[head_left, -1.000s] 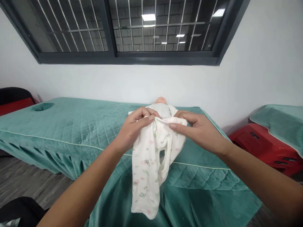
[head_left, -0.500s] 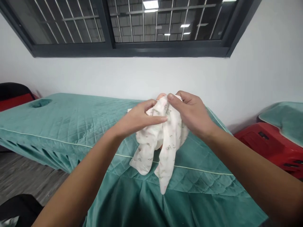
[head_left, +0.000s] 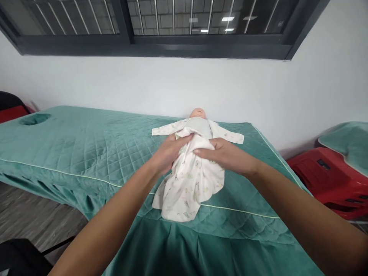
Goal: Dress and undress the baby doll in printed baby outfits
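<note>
Near the middle of the frame, the left hand [head_left: 169, 154] and the right hand [head_left: 228, 155] make a 2-sided grip on a gathered garment [head_left: 184, 197]. Each pinches its top edge, thumb above and over the cloth; the fingers underneath are mostly hidden, so I cannot tell how far they reach inside. The 2 thumb tips point toward each other, near but apart.

From this grip the doll [head_left: 198, 113] lies straight up the frame, head farthest, its long axis running up and down the frame. The garment lies along nearly the same line, bunched at the top and widening into loose folds toward the lower centre. Its upper edge hides the doll's lower body; whether they touch cannot be told. Neither hand is clearly nearer the doll, though the left thumb sits slightly higher in the frame.

Both forearms come in from the bottom corners, slanting inward, with the palms turned toward each other.

Beyond the hands, 2 printed sleeves [head_left: 168, 128] stretch out to either side of the doll. Under everything is the green bed [head_left: 83, 142], its round hole [head_left: 35, 119] at the left; a red stool [head_left: 319, 168] stands at the right edge.
</note>
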Action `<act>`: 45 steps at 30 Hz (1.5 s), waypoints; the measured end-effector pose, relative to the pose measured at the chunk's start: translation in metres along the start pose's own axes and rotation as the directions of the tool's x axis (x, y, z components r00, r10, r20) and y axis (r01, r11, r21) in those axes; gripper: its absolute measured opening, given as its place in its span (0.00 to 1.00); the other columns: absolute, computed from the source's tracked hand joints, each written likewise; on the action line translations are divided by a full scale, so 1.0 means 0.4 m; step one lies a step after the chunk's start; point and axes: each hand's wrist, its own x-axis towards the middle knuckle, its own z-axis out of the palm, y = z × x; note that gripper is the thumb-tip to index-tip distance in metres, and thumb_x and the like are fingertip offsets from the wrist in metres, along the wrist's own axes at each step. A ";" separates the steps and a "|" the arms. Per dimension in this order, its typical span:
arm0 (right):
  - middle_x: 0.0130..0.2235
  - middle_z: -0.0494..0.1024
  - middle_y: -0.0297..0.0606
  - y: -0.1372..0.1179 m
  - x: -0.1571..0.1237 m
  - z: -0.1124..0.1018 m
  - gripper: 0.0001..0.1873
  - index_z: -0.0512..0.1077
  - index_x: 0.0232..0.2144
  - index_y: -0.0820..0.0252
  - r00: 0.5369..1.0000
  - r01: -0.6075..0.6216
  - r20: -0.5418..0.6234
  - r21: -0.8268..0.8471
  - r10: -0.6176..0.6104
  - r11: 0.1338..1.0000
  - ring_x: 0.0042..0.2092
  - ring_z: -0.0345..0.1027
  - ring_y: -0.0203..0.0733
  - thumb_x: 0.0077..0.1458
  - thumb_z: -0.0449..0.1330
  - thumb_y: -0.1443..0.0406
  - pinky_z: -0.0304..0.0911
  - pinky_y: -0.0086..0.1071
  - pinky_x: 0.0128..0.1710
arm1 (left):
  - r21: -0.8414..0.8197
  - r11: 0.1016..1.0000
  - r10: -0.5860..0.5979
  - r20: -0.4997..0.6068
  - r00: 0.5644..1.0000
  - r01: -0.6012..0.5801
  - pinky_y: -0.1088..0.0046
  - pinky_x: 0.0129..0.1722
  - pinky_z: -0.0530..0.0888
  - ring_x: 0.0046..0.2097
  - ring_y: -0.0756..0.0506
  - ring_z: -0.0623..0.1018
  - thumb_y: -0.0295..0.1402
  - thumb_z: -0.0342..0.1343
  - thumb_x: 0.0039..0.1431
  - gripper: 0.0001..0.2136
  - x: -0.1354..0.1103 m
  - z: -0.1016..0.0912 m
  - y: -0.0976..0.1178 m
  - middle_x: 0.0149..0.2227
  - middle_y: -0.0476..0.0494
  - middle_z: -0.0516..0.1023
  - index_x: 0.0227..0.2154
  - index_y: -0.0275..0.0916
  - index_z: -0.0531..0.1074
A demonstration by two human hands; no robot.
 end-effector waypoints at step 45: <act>0.46 0.83 0.43 0.178 -0.034 -0.005 0.24 0.80 0.44 0.61 0.984 0.020 -0.173 0.362 0.046 0.932 0.47 0.77 0.51 0.48 0.71 0.53 0.71 0.40 0.47 | 0.037 0.923 -0.376 0.307 0.874 0.384 0.69 0.47 0.75 0.46 0.42 0.80 0.37 0.74 0.43 0.29 -0.086 -0.032 -0.130 0.45 0.38 0.82 0.50 0.35 0.76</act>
